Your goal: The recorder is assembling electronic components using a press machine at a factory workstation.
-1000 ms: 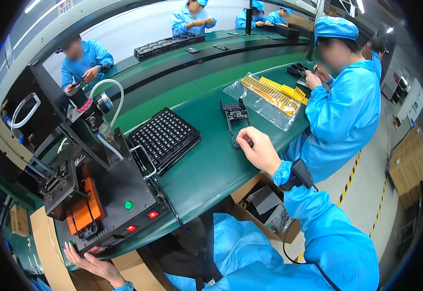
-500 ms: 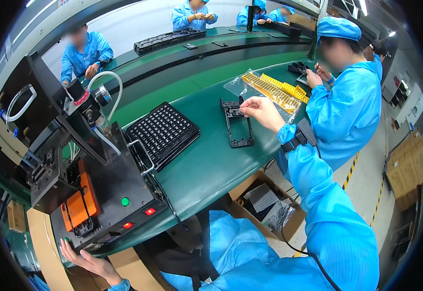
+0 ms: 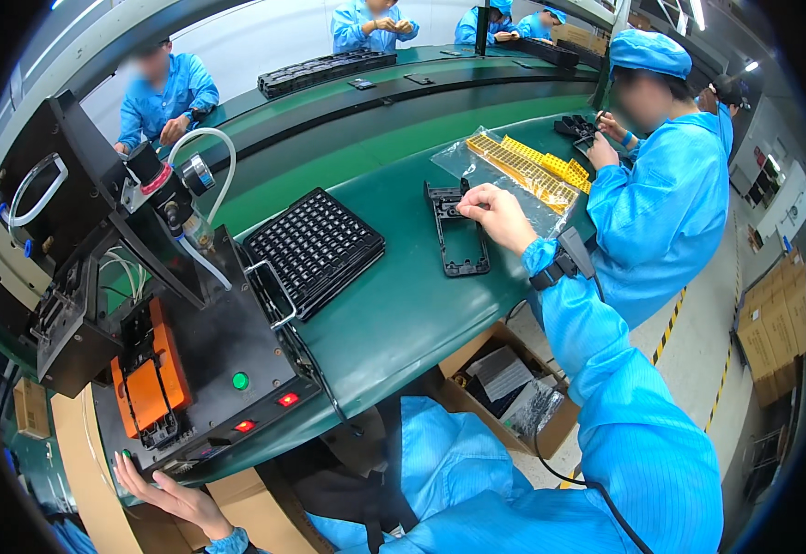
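My right hand (image 3: 500, 215) is closed in a pinch at the upper right of a black plastic frame (image 3: 466, 269), which lies on the green mat. Its fingertips hide whatever small piece they may hold. My left hand (image 3: 170, 499) is open, fingers stretched, beside a small green button (image 3: 127, 453) at the front corner of a black bench machine (image 3: 209, 388); whether it touches the button I cannot tell. On the machine, an orange fixture (image 3: 151, 374) carries a black part, below and to the right of a black press block (image 3: 75, 342).
A black gridded tray stack (image 3: 315, 254) stands right of the machine. Yellow perforated sheets (image 3: 532, 166) lie on a clear plastic bag (image 3: 454, 166) at the back. An open carton (image 3: 463, 397) sits below the table edge. A co-worker (image 3: 661, 175) works at the right.
The press block stands higher, and more of the orange fixture with its black part shows. My right hand stays at the frame; my left hand has hardly moved. The co-worker's hands have shifted.
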`<action>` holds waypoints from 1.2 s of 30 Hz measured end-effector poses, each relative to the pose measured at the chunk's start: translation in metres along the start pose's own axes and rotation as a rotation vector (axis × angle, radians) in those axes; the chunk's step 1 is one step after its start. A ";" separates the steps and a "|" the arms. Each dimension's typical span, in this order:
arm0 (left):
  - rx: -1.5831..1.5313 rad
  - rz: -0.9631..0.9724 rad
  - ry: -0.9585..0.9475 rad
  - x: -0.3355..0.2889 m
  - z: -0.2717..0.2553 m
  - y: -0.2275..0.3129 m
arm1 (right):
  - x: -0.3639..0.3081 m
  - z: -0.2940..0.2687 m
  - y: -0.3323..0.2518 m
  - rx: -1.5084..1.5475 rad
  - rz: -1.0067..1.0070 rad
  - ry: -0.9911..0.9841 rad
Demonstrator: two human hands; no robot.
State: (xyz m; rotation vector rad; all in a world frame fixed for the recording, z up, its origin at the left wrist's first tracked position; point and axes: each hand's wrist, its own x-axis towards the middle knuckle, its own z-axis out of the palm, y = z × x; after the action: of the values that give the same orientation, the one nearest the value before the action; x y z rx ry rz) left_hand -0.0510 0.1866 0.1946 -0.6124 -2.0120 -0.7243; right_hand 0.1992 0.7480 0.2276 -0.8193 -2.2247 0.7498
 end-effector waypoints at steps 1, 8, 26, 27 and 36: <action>0.004 0.005 0.005 0.000 0.000 0.000 | 0.000 0.001 0.001 0.000 0.000 0.000; 0.016 0.013 0.006 0.001 0.001 0.002 | -0.001 0.003 0.003 0.014 0.030 0.031; 0.006 0.012 0.009 0.001 -0.001 0.000 | 0.022 -0.004 -0.005 0.010 0.222 -0.092; 0.003 0.014 0.008 0.001 0.000 0.000 | 0.024 -0.007 -0.006 0.041 0.256 -0.108; 0.016 -0.002 0.009 0.000 -0.001 -0.004 | 0.034 -0.014 -0.023 0.118 0.401 -0.220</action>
State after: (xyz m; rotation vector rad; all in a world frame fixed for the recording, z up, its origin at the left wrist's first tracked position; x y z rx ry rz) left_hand -0.0532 0.1830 0.1938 -0.5964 -2.0083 -0.7099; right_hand 0.1808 0.7617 0.2650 -1.1907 -2.2018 1.2001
